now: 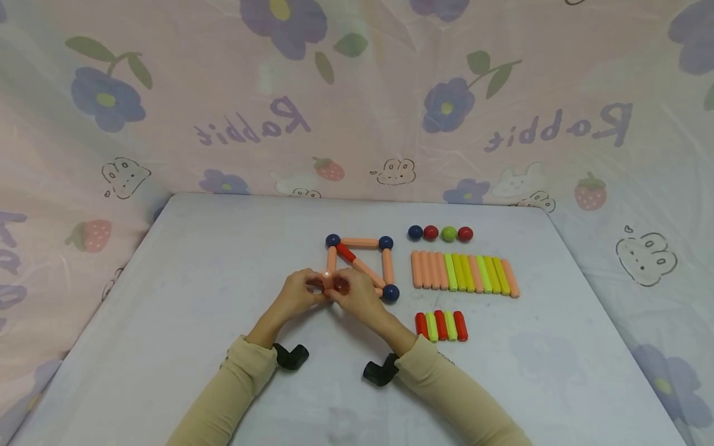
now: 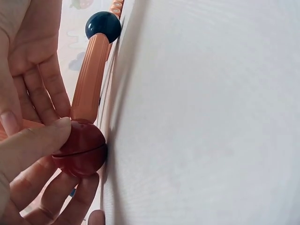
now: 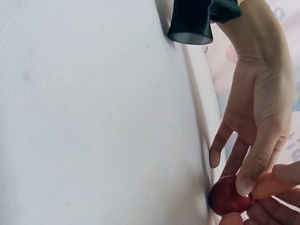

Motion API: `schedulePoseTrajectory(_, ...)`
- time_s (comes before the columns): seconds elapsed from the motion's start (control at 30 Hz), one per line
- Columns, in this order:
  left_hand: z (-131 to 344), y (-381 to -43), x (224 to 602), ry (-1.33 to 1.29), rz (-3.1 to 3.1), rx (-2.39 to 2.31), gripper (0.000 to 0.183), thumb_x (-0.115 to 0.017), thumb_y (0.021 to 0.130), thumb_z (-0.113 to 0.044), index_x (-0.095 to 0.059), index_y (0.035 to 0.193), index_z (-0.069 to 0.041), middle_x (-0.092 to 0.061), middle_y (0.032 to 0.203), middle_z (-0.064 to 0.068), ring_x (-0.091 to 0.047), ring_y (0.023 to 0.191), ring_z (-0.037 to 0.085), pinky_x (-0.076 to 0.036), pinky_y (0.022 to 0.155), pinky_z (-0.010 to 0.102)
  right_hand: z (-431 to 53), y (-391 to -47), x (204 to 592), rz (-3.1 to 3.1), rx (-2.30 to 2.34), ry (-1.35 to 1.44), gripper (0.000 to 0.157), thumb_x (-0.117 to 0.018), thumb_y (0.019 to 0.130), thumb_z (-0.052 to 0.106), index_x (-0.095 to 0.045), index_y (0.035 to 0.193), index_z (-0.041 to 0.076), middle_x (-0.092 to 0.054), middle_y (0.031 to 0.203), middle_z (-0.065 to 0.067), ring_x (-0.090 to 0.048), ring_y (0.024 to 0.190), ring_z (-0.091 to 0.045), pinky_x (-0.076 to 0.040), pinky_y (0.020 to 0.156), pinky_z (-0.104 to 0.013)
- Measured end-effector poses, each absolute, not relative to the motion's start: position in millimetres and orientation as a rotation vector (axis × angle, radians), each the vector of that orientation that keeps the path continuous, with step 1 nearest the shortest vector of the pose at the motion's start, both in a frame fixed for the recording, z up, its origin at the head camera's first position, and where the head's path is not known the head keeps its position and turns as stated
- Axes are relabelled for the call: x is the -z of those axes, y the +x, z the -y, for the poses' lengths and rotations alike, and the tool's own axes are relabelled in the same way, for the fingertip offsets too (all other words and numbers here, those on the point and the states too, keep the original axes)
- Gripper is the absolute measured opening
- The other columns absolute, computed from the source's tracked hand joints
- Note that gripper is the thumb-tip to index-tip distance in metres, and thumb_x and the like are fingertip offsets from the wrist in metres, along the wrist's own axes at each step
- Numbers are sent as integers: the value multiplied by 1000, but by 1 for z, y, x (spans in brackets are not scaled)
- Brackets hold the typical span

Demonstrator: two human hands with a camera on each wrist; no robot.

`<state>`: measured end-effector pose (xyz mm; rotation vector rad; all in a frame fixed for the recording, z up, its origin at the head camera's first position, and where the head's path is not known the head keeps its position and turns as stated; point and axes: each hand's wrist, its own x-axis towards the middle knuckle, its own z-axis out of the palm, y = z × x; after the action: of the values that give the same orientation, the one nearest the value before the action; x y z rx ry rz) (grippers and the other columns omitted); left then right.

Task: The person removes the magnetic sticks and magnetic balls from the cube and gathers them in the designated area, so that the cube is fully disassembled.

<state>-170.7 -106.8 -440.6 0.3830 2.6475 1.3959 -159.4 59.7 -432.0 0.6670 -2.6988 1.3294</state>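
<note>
My left hand [image 1: 297,293] pinches a red ball [image 2: 83,159] between thumb and fingers at the near left corner of a flat frame. My right hand [image 1: 361,302] grips an upright orange rod [image 1: 327,281] that rises from this ball; its lower end is partly hidden by fingers. Another orange rod [image 2: 89,77] links the red ball with a blue ball [image 2: 103,26]. In the head view, the frame has blue balls at its other corners, orange rods along the sides and a diagonal made of a red rod [image 1: 346,252] and an orange rod [image 1: 368,272].
Right of the frame lies a row of orange and yellow rods [image 1: 464,273]. Behind it stand several loose balls [image 1: 449,233] in blue, red and green. Nearer sits a short row of red and yellow-green rods [image 1: 440,325], close to the right forearm. Black wrist cameras [image 1: 381,370] hang inside both wrists.
</note>
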Motion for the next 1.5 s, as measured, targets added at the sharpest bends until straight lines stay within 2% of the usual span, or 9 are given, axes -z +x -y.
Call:
schedulePoseTrajectory(0.2, 107, -171, 441, 402, -2643, -1412, 26, -76, 78, -4, -71, 102, 5, -68, 98, 21, -69, 96, 35, -56, 86, 45, -56, -156, 427, 2784, -1160, 664, 14, -68, 88, 7, -64, 99, 1, -70, 94, -12, -62, 84, -18, -55, 74, -24)
schedulePoseTrajectory(0.43, 106, -171, 440, 386, -2630, -1381, 28, -74, 80, -5, -71, 106, 5, -69, 102, 21, -67, 98, 34, -55, 87, 45, -54, -151, 423, 2850, -1019, 685, 6, -60, 94, 9, -58, 95, 3, -67, 95, -11, -62, 89, -21, -56, 81, -32)
schedulePoseTrajectory(0.57, 106, -172, 441, 391, -2637, -1371, 27, -75, 80, -5, -71, 105, 5, -69, 102, 21, -67, 98, 34, -55, 87, 44, -54, -150, 418, 2883, -992, 696, 10, -54, 97, 12, -55, 99, 1, -65, 92, -12, -58, 83, -19, -53, 74, -27)
schedulePoseTrajectory(0.73, 105, -172, 440, 385, -2657, -1365, 26, -76, 80, -6, -71, 103, 5, -70, 99, 21, -67, 97, 33, -56, 87, 45, -55, -152, 410, 2808, -1156, 677, 20, -49, 101, 15, -51, 109, -3, -67, 94, -17, -64, 77, -21, -56, 65, -24)
schedulePoseTrajectory(0.87, 104, -171, 441, 379, -2662, -1353, 26, -76, 80, -7, -72, 103, 5, -70, 99, 20, -66, 96, 32, -56, 87, 45, -57, -151, 407, 2738, -1246, 694, 19, -51, 100, 13, -52, 108, -3, -68, 98, -19, -69, 86, -25, -59, 73, -30)
schedulePoseTrajectory(1.2, 103, -170, 441, 380, -2667, -1341, 28, -76, 80, -7, -72, 106, 2, -71, 100, 18, -66, 99, 30, -56, 86, 43, -69, -142, 411, 2759, -1360, 644, 27, -56, 97, 15, -53, 119, -1, -70, 106, -15, -69, 97, -22, -58, 85, -35)
schedulePoseTrajectory(1.37, 103, -170, 440, 359, -2649, -1341, 30, -76, 81, -9, -71, 110, 0, -71, 104, 18, -65, 102, 30, -56, 88, 42, -78, -140, 407, 2751, -1376, 624, 30, -57, 96, 15, -55, 122, -1, -70, 103, -14, -69, 95, -22, -58, 85, -34)
schedulePoseTrajectory(1.5, 103, -170, 440, 363, -2641, -1350, 30, -76, 81, -8, -71, 110, 0, -72, 104, 19, -65, 102, 30, -56, 87, 41, -88, -138, 405, 2744, -1359, 599, 27, -58, 96, 14, -56, 118, -2, -70, 99, -15, -70, 93, -23, -58, 82, -33)
